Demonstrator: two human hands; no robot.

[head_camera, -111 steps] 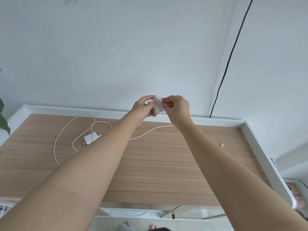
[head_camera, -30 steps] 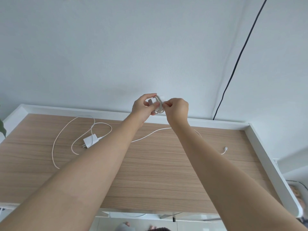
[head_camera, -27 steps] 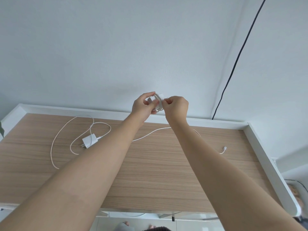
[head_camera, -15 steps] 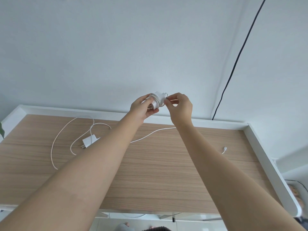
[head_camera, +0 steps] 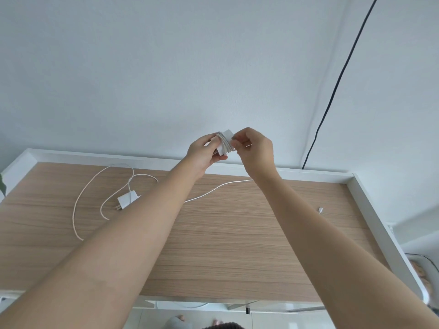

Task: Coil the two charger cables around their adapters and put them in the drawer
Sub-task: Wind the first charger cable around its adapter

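Above the far edge of the desk, my left hand [head_camera: 206, 153] grips a small white adapter [head_camera: 224, 141] with several turns of white cable around it. My right hand [head_camera: 255, 150] pinches that cable right beside the adapter. The loose part of this cable [head_camera: 213, 190] trails down over the wood, and its plug end [head_camera: 320, 209] lies at the right. A second white adapter [head_camera: 127, 199] lies flat at the left with its cable [head_camera: 95, 186] in wide loose loops. No drawer shows.
The wooden desk [head_camera: 225, 245] has a raised white rim [head_camera: 380, 222] at the back and sides. A black wire [head_camera: 332, 86] runs down the wall behind the right corner. A leaf shows at the far left edge.
My right hand has kept circling the adapter, laying more cable on it. The loose cable on the desk has shortened and its plug end has shifted slightly.
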